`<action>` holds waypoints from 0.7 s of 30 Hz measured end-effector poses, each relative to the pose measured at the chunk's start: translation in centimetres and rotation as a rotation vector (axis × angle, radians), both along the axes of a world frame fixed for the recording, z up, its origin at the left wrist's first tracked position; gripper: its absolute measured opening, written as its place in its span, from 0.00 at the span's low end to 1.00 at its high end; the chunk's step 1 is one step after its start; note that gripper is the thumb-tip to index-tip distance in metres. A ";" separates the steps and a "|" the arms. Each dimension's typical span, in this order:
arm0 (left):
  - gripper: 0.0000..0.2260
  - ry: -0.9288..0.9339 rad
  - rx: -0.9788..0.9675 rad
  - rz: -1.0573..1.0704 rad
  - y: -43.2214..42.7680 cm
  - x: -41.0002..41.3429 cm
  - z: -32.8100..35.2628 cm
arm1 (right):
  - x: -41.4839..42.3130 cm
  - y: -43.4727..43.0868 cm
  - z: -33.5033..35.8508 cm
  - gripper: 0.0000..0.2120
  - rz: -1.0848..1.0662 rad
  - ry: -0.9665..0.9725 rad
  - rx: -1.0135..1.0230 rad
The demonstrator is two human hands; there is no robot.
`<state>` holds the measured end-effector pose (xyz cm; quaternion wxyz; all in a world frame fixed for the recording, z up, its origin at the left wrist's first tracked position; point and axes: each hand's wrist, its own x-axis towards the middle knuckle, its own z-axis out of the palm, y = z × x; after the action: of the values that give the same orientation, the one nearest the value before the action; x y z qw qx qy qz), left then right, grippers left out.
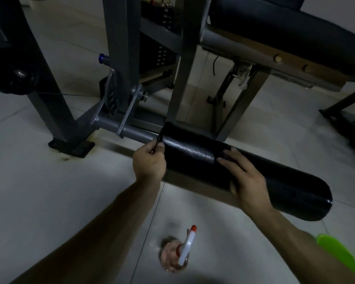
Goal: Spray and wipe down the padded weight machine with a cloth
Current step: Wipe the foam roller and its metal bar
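As my left hand [149, 160] is seemingly pinching the roller pad [193, 149] by its end, my right hand [248, 181] is lying flat on it

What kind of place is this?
Most likely a gym: there's a weight stack, a padded roller and a bench pad on a steel frame.

floor [39, 191]: pale lg tiles w/ dark grout | wall [336, 9]: plain, pale (top rt) | light: dim
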<state>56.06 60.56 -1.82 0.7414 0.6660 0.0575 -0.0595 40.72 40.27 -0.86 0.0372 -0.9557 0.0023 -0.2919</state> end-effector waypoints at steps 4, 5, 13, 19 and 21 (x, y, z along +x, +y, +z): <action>0.13 -0.030 0.036 0.029 -0.3 -0.4 -0.2 | 4.0 4.4 0.5 0.23 -0.017 -0.058 0.143; 0.13 -0.029 0.037 0.023 -0.3 -0.4 -0.2 | 6.4 6.2 0.8 0.22 0.028 -0.043 0.162; 0.18 -0.318 0.343 -0.027 -1.2 -1.4 -0.4 | 8.1 5.6 2.4 0.22 0.103 0.117 0.033; 0.25 -0.373 0.350 0.010 -1.8 -1.8 -0.7 | 0.4 -1.1 2.4 0.27 -0.199 0.013 0.150; 0.25 -0.360 0.351 0.019 -1.9 -2.0 -0.6 | 2.6 1.4 2.3 0.27 -0.212 -0.009 0.182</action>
<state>54.10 58.70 -2.41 0.6131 0.7839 -0.0596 0.0781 43.37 41.71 1.44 0.0929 -0.9415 0.1295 -0.2971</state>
